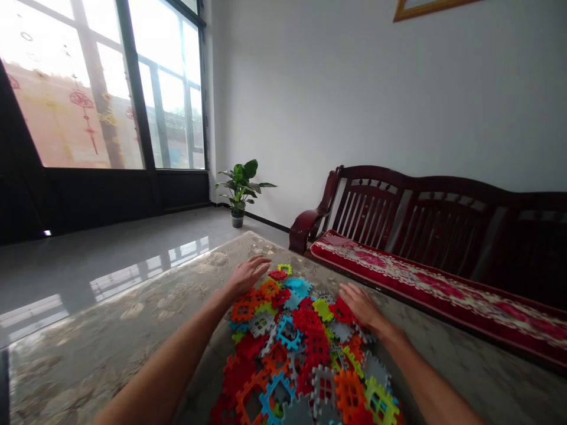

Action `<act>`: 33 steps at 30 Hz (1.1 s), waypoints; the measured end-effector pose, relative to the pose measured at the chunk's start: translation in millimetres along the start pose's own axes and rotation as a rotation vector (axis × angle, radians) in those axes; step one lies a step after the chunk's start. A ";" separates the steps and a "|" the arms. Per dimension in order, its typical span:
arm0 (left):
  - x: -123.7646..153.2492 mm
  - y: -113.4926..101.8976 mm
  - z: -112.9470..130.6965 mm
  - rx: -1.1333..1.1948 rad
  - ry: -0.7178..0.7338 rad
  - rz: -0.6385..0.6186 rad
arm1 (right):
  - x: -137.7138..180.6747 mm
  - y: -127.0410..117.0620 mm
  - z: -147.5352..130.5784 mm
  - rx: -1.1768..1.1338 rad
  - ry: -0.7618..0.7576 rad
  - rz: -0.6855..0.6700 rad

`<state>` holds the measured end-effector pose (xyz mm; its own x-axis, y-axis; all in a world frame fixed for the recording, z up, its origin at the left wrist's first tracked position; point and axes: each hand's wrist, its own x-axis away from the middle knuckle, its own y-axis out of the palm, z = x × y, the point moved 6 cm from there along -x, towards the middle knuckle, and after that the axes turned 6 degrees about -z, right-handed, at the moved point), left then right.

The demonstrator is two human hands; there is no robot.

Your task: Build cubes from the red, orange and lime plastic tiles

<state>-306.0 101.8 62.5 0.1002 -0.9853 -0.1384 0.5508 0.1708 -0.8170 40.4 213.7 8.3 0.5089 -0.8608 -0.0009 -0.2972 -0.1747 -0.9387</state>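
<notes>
A heap of flat plastic interlocking tiles (305, 348), red, orange, blue, green and grey, lies on a marbled tabletop (133, 319) in front of me. My left hand (248, 274) rests flat at the far left edge of the heap, fingers stretched out and touching the orange and red pieces there. At the heap's far right edge my right hand (361, 304) lies flat with its fingers extended over red and grey tiles. Neither hand holds a piece.
A dark wooden bench (443, 218) with a red patterned cushion (434, 292) stands just beyond the table on the right. A potted plant (240, 192) sits by the white wall. Large windows line the left over a glossy grey floor.
</notes>
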 end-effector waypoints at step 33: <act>17.2 164.0 206.8 -0.108 0.439 -0.319 | 141.7 -33.0 44.7 -0.015 -0.159 -0.080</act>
<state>-42.6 114.0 41.9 -0.4249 -0.9020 -0.0765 0.4074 -0.1150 -0.9060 158.4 118.9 23.8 0.6521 -0.7579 0.0185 -0.2620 -0.2481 -0.9326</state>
